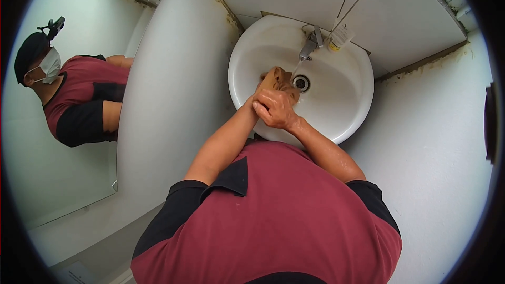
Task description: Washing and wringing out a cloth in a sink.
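Your maroon shirt (pixel 294 210) with black sleeves is nearest. Beyond it, over the white basin (pixel 347 105), your right hand (pixel 274 107) is curled closed about your left wrist (pixel 251 106). Your left hand (pixel 263 87) meets a crumpled brown thing (pixel 279 80) inside the basin; whether its fingers grip, I cannot tell. Water (pixel 296 69) runs from the tap (pixel 310 46) just beside that thing.
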### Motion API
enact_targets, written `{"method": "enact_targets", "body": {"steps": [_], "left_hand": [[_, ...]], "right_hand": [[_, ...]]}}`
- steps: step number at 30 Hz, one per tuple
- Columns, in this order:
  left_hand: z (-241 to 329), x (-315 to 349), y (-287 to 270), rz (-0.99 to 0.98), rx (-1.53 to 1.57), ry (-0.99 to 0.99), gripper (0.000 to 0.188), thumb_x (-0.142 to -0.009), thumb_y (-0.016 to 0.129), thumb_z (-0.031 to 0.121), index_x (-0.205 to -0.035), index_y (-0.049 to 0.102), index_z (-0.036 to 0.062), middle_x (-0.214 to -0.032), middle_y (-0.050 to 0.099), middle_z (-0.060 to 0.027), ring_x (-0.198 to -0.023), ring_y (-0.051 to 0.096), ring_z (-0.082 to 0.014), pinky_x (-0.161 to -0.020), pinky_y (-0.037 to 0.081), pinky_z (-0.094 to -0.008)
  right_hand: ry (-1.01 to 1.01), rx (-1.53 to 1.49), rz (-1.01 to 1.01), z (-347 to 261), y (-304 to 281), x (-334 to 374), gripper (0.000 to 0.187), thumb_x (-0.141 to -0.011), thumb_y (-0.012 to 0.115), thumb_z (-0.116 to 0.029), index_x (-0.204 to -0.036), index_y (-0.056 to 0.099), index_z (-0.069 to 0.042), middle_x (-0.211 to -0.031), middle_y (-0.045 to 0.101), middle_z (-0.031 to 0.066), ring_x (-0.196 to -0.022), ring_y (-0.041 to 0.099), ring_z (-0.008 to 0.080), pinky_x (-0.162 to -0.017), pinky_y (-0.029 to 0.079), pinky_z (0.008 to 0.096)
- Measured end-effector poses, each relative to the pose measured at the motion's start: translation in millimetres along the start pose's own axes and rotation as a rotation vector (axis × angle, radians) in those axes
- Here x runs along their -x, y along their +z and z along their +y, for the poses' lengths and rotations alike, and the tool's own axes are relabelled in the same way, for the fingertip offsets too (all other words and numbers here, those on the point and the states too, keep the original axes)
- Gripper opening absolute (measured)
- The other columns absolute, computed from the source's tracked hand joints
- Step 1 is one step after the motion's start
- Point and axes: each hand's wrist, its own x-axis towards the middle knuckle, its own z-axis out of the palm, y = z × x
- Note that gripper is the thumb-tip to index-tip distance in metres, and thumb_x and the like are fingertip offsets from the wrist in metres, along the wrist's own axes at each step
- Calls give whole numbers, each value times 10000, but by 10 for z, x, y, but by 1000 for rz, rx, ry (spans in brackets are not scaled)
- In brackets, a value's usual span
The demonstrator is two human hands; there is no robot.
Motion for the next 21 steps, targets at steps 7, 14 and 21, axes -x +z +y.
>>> {"method": "enact_targets", "body": {"steps": [7,14,21], "left_hand": [[-151,-187,189,30,16,186,230,-901,465,218,-1005,564,38,-852,588,-107,-726,567,-207,-620,480,-317],[-194,-93,207,-401,51,197,205,-868,511,193,-927,567,5,-813,580,-92,-656,529,-167,-569,445,-304],[-85,-222,-65,-1443,194,30,260,-841,589,152,-1004,560,-49,-918,605,-126,-797,597,-207,-707,505,-309]], "right_hand": [[429,691,65,1031,-164,78,216,-777,495,-245,-730,618,-74,-648,615,101,-526,549,302,-483,416,371],[286,373,185,248,127,52,227,-750,520,-271,-652,607,-86,-687,626,84,-566,558,289,-500,421,369],[650,526,5,964,-47,127,255,-782,530,-307,-717,615,-76,-724,638,112,-614,574,298,-567,438,396]]}}
